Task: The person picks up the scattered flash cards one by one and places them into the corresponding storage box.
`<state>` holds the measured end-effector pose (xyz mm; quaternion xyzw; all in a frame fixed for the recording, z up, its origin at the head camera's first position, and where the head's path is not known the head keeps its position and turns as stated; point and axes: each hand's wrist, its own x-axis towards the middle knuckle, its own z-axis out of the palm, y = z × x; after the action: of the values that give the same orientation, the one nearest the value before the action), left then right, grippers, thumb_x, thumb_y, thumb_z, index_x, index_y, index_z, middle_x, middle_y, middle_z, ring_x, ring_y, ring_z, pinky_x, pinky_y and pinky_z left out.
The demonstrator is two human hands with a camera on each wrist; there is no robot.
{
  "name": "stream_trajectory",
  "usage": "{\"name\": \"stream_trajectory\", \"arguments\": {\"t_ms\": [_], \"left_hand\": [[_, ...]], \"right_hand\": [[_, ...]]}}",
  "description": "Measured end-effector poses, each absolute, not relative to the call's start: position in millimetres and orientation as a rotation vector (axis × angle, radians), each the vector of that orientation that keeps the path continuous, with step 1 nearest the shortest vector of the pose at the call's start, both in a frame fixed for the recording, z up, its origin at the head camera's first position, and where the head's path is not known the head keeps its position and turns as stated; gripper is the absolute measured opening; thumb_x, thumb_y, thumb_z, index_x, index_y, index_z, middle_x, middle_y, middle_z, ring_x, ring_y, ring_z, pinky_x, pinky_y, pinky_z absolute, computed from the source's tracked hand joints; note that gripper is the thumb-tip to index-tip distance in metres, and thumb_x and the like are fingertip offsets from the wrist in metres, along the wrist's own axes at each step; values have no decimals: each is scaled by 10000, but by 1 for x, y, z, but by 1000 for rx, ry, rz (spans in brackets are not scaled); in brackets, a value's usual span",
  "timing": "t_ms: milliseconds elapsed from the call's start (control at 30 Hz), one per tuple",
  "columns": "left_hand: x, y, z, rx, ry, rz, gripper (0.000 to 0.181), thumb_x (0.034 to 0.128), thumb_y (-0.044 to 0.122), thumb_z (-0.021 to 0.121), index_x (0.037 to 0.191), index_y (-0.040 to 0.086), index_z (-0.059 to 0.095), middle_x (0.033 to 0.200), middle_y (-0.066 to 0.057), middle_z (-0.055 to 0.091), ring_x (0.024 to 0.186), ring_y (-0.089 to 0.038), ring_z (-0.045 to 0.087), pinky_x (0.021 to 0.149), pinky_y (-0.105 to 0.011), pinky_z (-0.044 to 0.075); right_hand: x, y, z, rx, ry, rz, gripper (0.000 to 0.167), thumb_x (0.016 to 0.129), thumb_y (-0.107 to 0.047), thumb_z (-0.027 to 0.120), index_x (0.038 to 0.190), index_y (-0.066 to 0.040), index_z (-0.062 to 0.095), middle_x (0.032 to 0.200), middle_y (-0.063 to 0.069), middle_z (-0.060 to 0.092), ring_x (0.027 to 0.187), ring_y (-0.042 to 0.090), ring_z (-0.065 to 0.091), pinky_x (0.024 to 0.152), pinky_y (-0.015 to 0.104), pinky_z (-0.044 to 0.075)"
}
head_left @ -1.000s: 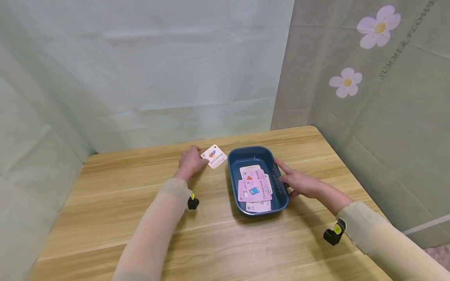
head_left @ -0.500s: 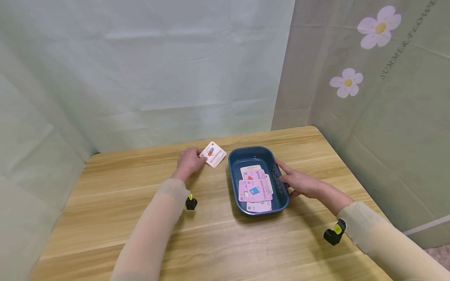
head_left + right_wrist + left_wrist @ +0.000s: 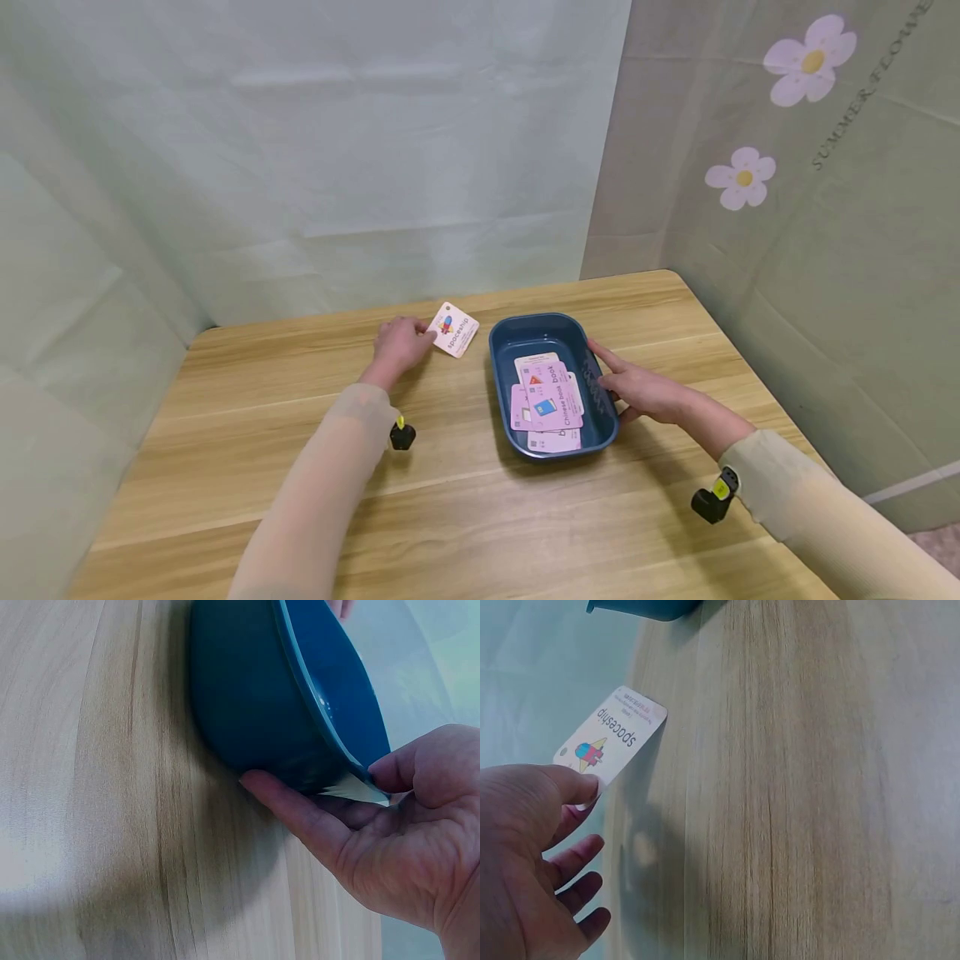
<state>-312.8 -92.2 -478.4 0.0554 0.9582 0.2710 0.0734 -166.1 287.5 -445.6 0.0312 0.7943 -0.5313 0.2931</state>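
Note:
Between thumb and index finger my left hand [image 3: 402, 342] pinches a white flash card [image 3: 454, 330] by one corner; it bears a rocket picture and the word "spaceship". In the left wrist view the card [image 3: 613, 737] is held up off the wood, its shadow falling below, and the other fingers spread loosely. My right hand [image 3: 647, 392] grips the right side of a deep blue plastic basin [image 3: 501, 392]. The right wrist view has the thumb over the rim and the fingers against the outer wall of the basin [image 3: 247, 697]. Several pink and white cards [image 3: 551, 408] lie overlapping inside it.
The wooden table [image 3: 450, 517] ends at a pale cloth backdrop [image 3: 420, 150] just behind the card and basin. A flowered cloth [image 3: 810, 250] hangs along the right side. Black wrist cameras sit on both sleeves.
My left hand has drifted slightly left with the spaceship card, whose tilt has turned a little. The right hand and the basin have stayed in place.

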Motion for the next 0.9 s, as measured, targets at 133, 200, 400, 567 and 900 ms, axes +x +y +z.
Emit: {"name": "stream_trajectory", "arguments": {"t_ms": [133, 200, 400, 567, 900], "left_hand": [[-313, -94, -478, 152, 2876, 833, 401, 1022, 334, 543, 1271, 45, 669, 1403, -211, 523, 1308, -452, 390, 1059, -596, 328], [-313, -94, -477, 142, 2868, 850, 395, 1020, 333, 538, 1256, 45, 669, 1415, -207, 508, 1305, -447, 386, 1062, -597, 321], [-313, -96, -476, 131, 2864, 876, 401, 1014, 339, 536, 1248, 41, 670, 1434, -199, 495, 1284, -430, 393, 1060, -582, 329], [-311, -98, -473, 131, 2877, 892, 401, 1011, 337, 544, 1239, 31, 665, 1425, -210, 500, 1298, -438, 394, 1076, -583, 321], [-310, -106, -468, 134, 2892, 948, 399, 1008, 336, 561, 1213, 11, 669, 1376, -224, 524, 1270, -430, 422, 1067, -552, 339]], "right_hand": [[-167, 287, -446, 76, 2116, -1413, 712, 1091, -145, 357, 1643, -349, -44, 1600, 321, 242, 1312, 445, 478, 859, 526, 575], [-168, 287, -445, 73, 2114, -1413, 712, 1091, -142, 353, 1643, -345, -50, 1605, 326, 222, 1315, 452, 472, 859, 528, 575], [-167, 287, -444, 75, 2111, -1413, 718, 1090, -132, 351, 1641, -346, -58, 1604, 333, 209, 1311, 460, 470, 853, 531, 576], [-168, 288, -445, 71, 2108, -1416, 721, 1089, -132, 353, 1640, -355, -54, 1609, 326, 200, 1311, 458, 467, 854, 536, 574], [-167, 288, -445, 78, 2112, -1413, 716, 1093, -141, 355, 1639, -366, -49, 1619, 319, 180, 1320, 457, 461, 861, 535, 572]]}}
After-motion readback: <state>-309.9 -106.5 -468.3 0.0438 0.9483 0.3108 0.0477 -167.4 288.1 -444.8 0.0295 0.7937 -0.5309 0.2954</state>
